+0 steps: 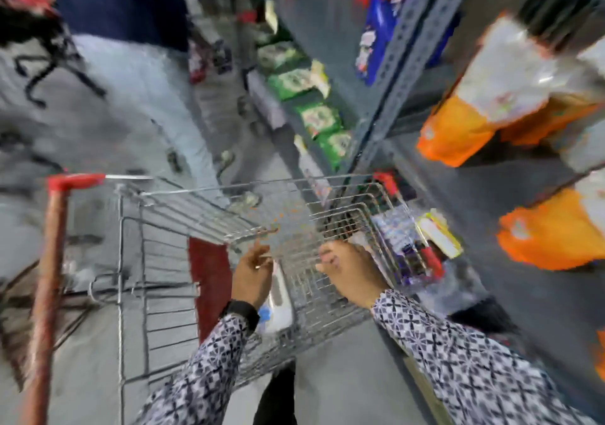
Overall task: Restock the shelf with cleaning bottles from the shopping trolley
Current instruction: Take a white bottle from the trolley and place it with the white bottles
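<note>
The wire shopping trolley (183, 215) stands in the aisle, its red handle (49, 261) at the left. Both my hands reach over its basket. My left hand (252, 277) has loosely bent fingers with nothing between them. A white cleaning bottle (280, 303) with a blue label lies in the basket just below that hand. My right hand (350, 274) hangs curled over the basket's right side, and blur hides whether it holds anything. The grey metal shelf (484, 215) rises at the right, with orange-and-white bottles (458, 130) on it.
More orange bottles (553, 231) fill the shelf level below. Purple packs (402, 238) sit low beside the trolley's right wall, and green packets (317, 117) line the shelf further along. A person in dark blue (121, 2) stands at the aisle's far end.
</note>
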Tool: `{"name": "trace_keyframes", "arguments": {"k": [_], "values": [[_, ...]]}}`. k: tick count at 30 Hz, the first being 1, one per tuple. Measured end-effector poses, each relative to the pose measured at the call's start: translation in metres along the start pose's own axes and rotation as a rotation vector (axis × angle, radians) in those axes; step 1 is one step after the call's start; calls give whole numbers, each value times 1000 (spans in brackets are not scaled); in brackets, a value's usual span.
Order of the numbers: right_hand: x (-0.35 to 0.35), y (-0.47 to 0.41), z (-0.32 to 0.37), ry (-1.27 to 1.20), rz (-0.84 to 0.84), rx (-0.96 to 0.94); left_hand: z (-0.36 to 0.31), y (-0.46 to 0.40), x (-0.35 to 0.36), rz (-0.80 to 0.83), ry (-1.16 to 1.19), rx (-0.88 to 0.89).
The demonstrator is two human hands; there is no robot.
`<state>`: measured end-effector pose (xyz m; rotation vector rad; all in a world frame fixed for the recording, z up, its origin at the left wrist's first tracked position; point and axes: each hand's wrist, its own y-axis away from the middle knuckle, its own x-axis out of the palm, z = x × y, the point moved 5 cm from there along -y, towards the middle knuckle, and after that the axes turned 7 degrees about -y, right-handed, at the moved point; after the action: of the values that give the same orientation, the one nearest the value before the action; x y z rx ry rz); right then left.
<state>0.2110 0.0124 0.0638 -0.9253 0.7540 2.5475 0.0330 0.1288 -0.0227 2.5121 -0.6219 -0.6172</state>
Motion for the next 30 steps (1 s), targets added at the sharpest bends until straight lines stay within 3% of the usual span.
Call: {"name": "trace_keyframes", "arguments": {"k": [6, 11, 15, 21, 30], "values": [[121, -107, -72, 62, 389, 293, 98, -80, 18, 87, 51, -399], [200, -146, -115, 143, 511, 418, 154, -113, 39, 204, -88, -526], [247, -154, -128, 180, 491, 496, 186, -124, 41, 229, -178, -596], [278, -153, -133, 71, 253, 618, 207, -127, 39, 152, -136, -667], [220, -145, -107, 30, 253, 546, 155, -95, 28, 85, 230, -585]]}}
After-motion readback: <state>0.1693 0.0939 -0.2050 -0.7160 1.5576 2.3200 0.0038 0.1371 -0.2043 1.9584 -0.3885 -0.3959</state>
